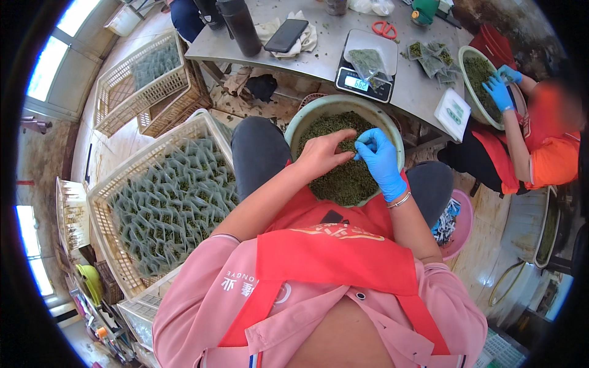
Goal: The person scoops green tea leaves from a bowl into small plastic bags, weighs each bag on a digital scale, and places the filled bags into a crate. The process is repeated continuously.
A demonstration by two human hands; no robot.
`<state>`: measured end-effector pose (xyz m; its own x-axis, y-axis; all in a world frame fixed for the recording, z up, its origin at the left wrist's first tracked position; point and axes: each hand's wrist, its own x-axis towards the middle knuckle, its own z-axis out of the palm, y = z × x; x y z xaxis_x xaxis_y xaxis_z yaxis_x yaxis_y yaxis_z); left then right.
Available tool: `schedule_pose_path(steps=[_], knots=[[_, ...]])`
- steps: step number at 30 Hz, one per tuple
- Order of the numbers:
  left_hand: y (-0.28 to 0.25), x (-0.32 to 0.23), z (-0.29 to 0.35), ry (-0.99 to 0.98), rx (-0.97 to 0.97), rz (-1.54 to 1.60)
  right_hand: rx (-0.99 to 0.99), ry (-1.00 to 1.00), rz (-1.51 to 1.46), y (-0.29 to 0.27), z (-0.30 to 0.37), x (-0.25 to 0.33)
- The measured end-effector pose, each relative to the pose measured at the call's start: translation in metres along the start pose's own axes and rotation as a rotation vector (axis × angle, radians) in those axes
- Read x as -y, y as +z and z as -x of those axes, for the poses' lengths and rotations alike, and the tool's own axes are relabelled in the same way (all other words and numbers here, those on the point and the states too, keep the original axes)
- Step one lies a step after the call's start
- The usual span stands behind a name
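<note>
Green plant bits [343,191] in basin [294,132] btwn knees [260,144], L hand [324,150] slack w/ thumb off index, R gloved hand [383,164] bunched, grip contents unclear — probable risks: ungloved L hand contaminating bits, knee shift tipping basin.

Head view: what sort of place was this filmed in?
Probably a small packing workroom for loose green plant matter. A digital scale with a clear bag sits on a metal table, a basin holds the loose matter, and a crate is packed with filled bags.
</note>
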<state>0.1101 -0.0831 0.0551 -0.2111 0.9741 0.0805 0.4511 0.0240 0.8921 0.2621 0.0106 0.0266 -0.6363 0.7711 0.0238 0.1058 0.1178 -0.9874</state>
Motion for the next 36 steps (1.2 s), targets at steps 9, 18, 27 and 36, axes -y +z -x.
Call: schedule_pose_path(steps=[9,18,27,36], knots=[[0.016,0.018,0.002,-0.375,0.175,0.836,-0.020,0.063,-0.216,0.003,-0.009,0.008],[0.006,0.033,0.007,-0.373,0.296,0.662,-0.200,0.109,-0.280,-0.019,-0.024,-0.008],[-0.001,0.037,0.005,-0.129,0.302,0.014,-0.199,0.085,-0.717,-0.022,-0.076,0.048],[-0.055,0.069,-0.047,0.025,-0.017,-0.313,-0.315,-0.251,0.277,-0.017,-0.071,-0.007]])
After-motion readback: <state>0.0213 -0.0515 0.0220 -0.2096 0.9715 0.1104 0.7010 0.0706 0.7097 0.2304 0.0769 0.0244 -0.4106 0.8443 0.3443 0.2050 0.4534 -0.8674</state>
